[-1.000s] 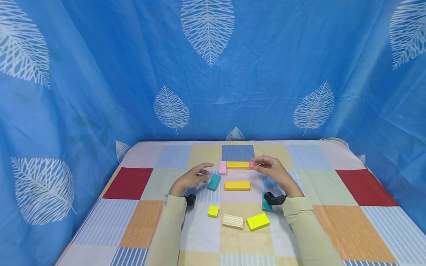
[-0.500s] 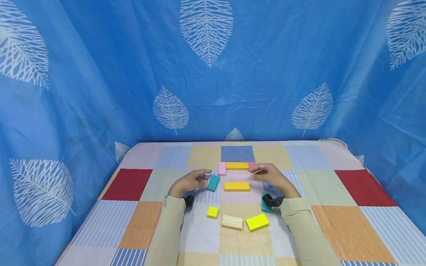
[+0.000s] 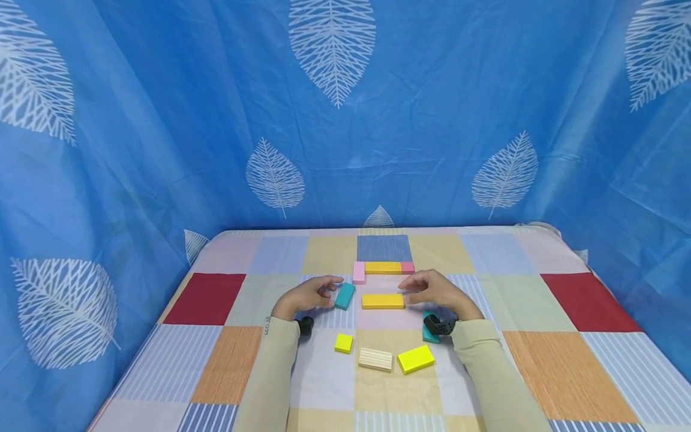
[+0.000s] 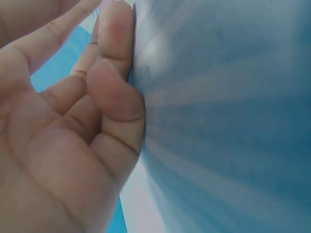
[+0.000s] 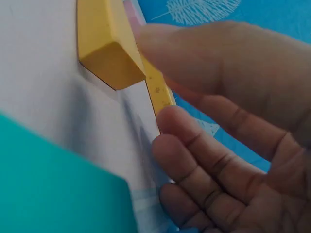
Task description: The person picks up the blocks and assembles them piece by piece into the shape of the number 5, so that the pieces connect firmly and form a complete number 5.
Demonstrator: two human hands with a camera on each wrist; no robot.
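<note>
In the head view my right hand is at the right end of the nearer orange-yellow block, its fingers loosely bent. In the right wrist view the thumb overlaps that block's end, and the other fingers hold nothing. My left hand rests low over the cloth, fingers loosely curled and holding nothing, just left of a teal block. Behind the nearer block, a second orange-yellow block lies in a row between a light pink block and a darker pink block.
A second teal block lies partly hidden under the right wrist. Closer to the body are a small yellow block, a ridged pale wooden block and a bright yellow block. Behind the table hangs a blue curtain.
My right hand has come away from the darker pink block at the row's right end and moved toward me to the nearer orange-yellow block. The left hand has dropped slightly.
</note>
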